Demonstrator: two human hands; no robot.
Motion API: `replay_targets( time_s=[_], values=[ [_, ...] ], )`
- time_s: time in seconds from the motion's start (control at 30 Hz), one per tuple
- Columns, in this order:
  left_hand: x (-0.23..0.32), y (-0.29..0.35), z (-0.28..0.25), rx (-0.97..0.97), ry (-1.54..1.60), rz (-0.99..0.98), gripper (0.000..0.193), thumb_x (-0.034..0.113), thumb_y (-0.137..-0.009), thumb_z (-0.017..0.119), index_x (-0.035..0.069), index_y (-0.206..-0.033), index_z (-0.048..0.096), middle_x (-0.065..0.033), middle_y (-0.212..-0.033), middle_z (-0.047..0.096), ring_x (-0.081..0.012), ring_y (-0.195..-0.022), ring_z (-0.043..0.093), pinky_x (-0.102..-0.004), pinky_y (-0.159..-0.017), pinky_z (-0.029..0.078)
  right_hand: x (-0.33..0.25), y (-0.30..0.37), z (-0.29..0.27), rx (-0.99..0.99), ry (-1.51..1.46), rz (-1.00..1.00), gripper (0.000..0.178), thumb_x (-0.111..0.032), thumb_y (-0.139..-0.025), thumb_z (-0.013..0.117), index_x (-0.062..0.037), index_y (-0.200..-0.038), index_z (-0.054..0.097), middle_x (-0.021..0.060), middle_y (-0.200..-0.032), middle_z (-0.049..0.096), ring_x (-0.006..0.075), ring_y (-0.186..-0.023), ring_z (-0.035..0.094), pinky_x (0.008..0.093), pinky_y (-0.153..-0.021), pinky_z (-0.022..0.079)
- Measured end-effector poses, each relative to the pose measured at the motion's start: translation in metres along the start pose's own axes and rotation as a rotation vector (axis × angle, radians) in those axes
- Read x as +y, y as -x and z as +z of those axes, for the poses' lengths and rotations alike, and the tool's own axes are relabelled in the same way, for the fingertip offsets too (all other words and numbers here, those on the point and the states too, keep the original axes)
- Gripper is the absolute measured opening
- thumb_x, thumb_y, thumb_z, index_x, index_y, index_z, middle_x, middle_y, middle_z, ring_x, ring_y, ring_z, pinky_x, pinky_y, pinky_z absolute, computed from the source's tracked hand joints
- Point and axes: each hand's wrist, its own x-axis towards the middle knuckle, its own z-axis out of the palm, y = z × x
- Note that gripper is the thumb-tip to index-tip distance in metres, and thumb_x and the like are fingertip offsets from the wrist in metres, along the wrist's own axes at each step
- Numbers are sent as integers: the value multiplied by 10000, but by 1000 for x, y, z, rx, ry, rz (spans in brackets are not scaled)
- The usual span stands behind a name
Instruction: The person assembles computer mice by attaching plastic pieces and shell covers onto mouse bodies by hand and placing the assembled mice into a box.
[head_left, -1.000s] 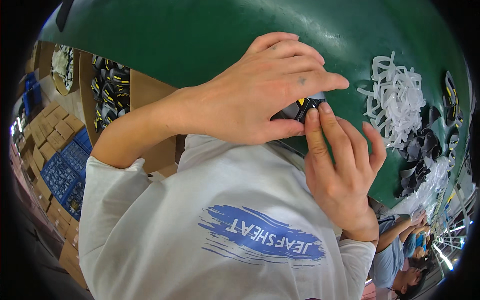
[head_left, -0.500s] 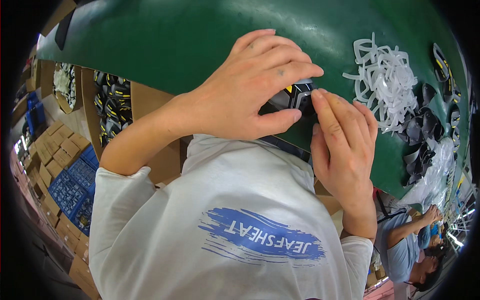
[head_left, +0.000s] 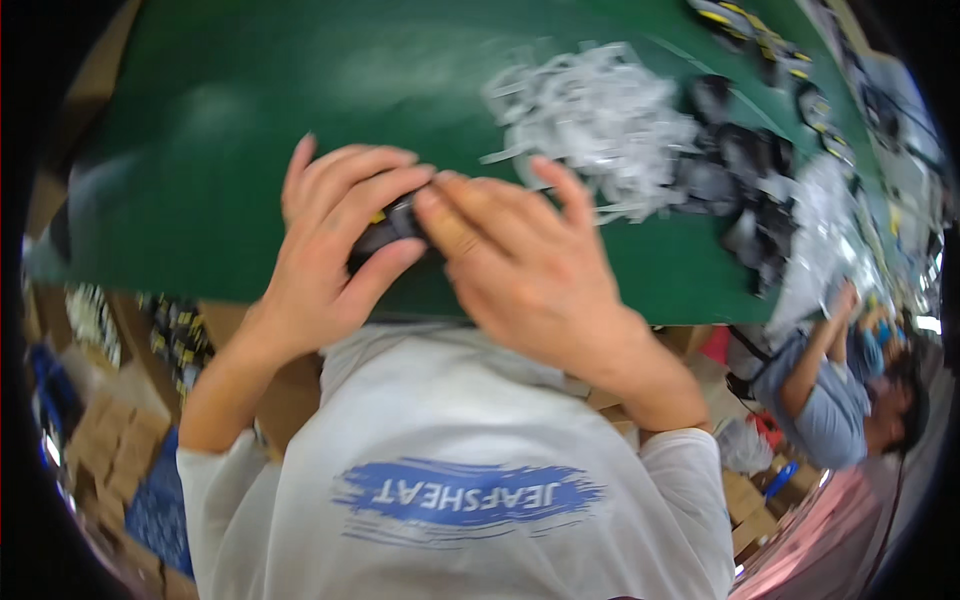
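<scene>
Between my two hands, at the near edge of the green table, is a small black-and-grey moulded part [head_left: 383, 234] with yellow marks; most of it is covered by fingers. My left hand [head_left: 335, 230] is curled around it, thumb on the near side and fingers over the far side. My right hand [head_left: 535, 265] has its fingertips pressed together on the part's right end, with the little finger raised. Motion blurs both hands slightly. Just beyond my right hand lies a heap of translucent white plastic frames [head_left: 605, 120].
Dark curved shells [head_left: 735, 165] and clear plastic wrap [head_left: 815, 235] lie right on the green table [head_left: 250, 90]. Finished-looking black-and-yellow parts [head_left: 765, 40] line its far right. A box of similar parts [head_left: 178, 335] stands below left. Another person [head_left: 825, 390] works at the right.
The view has swung rightward, so the table and heaps appear farther left. Both hands stay on the black-and-grey part; my right hand has turned more flat across its right end.
</scene>
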Motion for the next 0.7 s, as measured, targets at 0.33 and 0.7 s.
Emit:
replay_targets(
  time_s=[0.33, 0.7],
  values=[
    [5, -5, 12, 109, -24, 19, 901, 427, -966, 876, 58, -1711, 528, -179, -1662, 583, -393, -1560, 508, -640, -1385, 212, 95, 140, -107, 354, 478, 631, 400, -138, -1096, 769, -15, -1476, 759, 194, -1442, 794, 378, -1326, 741, 472, -1198, 512],
    [-3, -1, 12, 152, -87, 98, 837, 250, -896, 929, 55, -1644, 608, -161, -1580, 651, -382, -1466, 599, -612, -1343, 362, 96, 145, -131, 15, 378, 484, 454, -32, -1061, 713, -72, -1512, 753, 191, -1610, 673, 354, -1457, 669, 407, -1196, 512]
  ],
)
